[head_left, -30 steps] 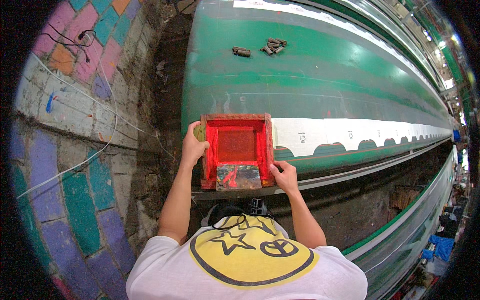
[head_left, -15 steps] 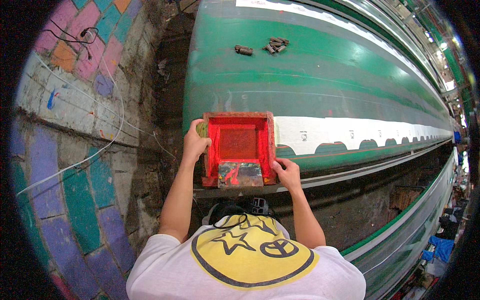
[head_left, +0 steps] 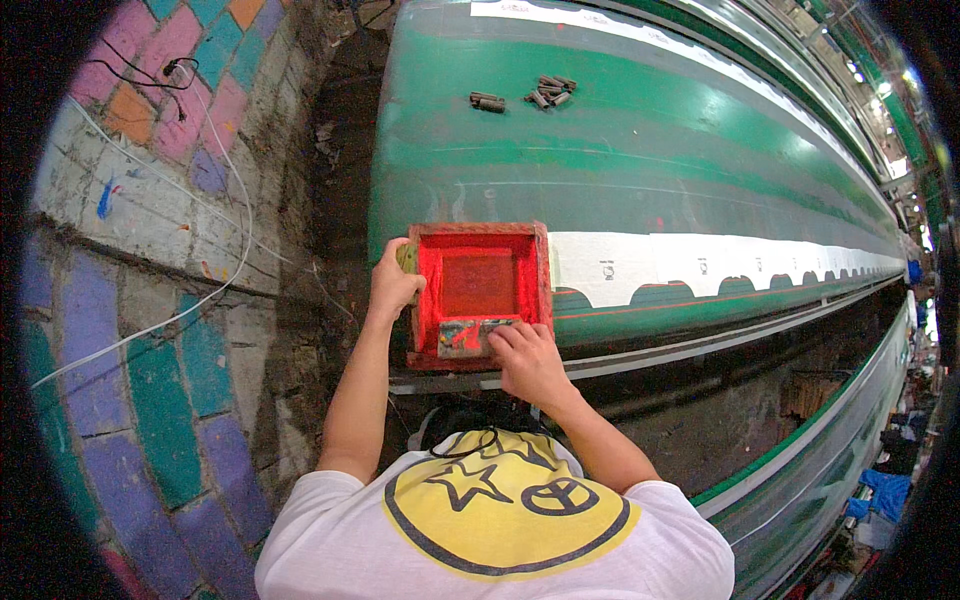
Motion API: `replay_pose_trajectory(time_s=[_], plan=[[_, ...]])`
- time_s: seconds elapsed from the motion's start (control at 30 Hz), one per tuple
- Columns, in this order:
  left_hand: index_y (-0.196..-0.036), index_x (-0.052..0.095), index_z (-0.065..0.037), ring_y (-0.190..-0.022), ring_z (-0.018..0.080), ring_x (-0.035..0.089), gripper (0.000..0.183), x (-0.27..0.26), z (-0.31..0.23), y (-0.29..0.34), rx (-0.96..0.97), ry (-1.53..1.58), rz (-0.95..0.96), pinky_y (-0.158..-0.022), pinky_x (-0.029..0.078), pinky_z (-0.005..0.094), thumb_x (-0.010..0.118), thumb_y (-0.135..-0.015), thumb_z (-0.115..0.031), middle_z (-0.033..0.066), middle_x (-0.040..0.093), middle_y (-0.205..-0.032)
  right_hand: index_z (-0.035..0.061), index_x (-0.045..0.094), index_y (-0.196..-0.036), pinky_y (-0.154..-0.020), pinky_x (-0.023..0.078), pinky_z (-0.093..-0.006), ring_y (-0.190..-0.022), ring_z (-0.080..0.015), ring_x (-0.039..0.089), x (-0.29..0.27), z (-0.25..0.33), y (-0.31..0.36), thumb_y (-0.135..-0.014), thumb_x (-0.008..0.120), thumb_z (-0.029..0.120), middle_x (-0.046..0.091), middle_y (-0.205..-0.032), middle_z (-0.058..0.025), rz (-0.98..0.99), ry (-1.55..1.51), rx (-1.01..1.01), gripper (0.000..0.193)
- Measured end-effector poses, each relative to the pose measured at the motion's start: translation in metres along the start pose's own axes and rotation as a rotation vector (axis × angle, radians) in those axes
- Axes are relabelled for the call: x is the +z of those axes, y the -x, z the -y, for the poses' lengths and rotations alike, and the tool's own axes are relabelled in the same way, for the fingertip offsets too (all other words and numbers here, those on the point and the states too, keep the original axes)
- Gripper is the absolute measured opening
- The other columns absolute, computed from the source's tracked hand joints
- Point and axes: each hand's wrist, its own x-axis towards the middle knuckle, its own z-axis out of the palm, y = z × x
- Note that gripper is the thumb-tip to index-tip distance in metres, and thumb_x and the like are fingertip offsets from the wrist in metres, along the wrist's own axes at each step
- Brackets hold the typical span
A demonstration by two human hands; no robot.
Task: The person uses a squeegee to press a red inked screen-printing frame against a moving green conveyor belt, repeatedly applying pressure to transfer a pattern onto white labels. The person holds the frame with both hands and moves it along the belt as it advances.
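Observation:
A small wooden screen printing frame [head_left: 484,230], stained red with ink, lies at the near left end of the long green table [head_left: 500,160]. My left hand [head_left: 394,286] grips its left side, with the thumb over the edge. Within the frame, along its near side, rests an ink-smeared squeegee [head_left: 460,339]. My right hand [head_left: 530,365] is closed on the right part of this squeegee, its fingers over the top edge. A row of white cut fabric pieces [head_left: 605,265] with small dark prints runs right from the frame.
Several short dark cylinders [head_left: 548,93] lie farther back on the table. Another white fabric strip [head_left: 595,18] follows the far edge. A metal rail [head_left: 640,355] borders the near edge. At left, a white cable [head_left: 247,215] crosses the painted brick floor [head_left: 160,430].
My right hand has left the frame's right side and moved left onto the squeegee. The left hand stays on the frame, which has barely moved.

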Motion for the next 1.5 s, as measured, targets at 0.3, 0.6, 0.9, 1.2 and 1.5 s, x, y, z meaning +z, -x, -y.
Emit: replay_pose_trajectory(time_s=[0.3, 0.6, 0.9, 1.2, 1.5], plan=[[-0.135, 0.055, -0.013, -0.107, 0.0360, 0.071, 0.078, -0.002, -0.009, 0.001, -0.044, -0.031, 0.019, -0.091, 0.055, 0.0435, 0.077, -0.062, -0.002, 0.0201, 0.072, -0.113, 0.0028, 0.068, -0.105, -0.090, 0.056, -0.0432, -0.101, -0.0313, 0.068, 0.008, 0.000, -0.011, -0.068, 0.067, 0.001, 0.072, -0.108, -0.0127, -0.081, -0.097, 0.117, 0.037], [-0.136, 0.054, -0.013, -0.109, 0.0383, 0.070, 0.077, -0.001, -0.007, 0.003, -0.039, 0.008, 0.043, -0.091, 0.055, 0.0448, 0.077, -0.063, -0.004, 0.0216, 0.072, -0.114, 0.0032, 0.069, -0.105, -0.091, 0.056, -0.0436, -0.102, -0.0325, 0.068, 0.041, -0.026, -0.032, -0.068, 0.066, 0.000, 0.071, -0.109, -0.0127, -0.207, 0.000, 0.047, 0.037], [-0.137, 0.053, -0.014, -0.112, 0.0431, 0.068, 0.076, 0.000, -0.004, 0.002, 0.018, -0.078, 0.002, -0.093, 0.055, 0.0476, 0.077, -0.066, -0.004, 0.0255, 0.071, -0.116, 0.0052, 0.072, -0.101, -0.092, 0.055, -0.0444, -0.100, -0.0333, 0.069, 0.018, -0.069, -0.105, -0.071, 0.066, 0.000, 0.073, -0.103, -0.0128, -0.150, -0.009, 0.104, 0.031], [-0.140, 0.051, -0.015, -0.113, 0.0420, 0.068, 0.079, 0.002, 0.001, 0.001, 0.037, -0.050, -0.005, -0.096, 0.054, 0.0470, 0.078, -0.066, -0.004, 0.0245, 0.071, -0.118, 0.0062, 0.071, -0.097, -0.084, 0.056, -0.0469, -0.093, -0.0359, 0.067, 0.024, -0.057, -0.084, -0.070, 0.065, 0.000, 0.071, -0.094, -0.0129, -0.053, -0.008, 0.161, 0.028], [-0.139, 0.053, -0.014, -0.115, 0.0387, 0.067, 0.082, -0.002, 0.000, 0.003, 0.044, -0.038, -0.012, -0.097, 0.054, 0.0451, 0.080, -0.063, -0.002, 0.0208, 0.070, -0.123, 0.0073, 0.067, -0.102, -0.088, 0.052, -0.0433, -0.099, -0.0280, 0.066, 0.028, -0.009, -0.018, -0.068, 0.072, 0.008, 0.071, -0.104, -0.0075, -0.150, 0.050, 0.071, 0.035]])
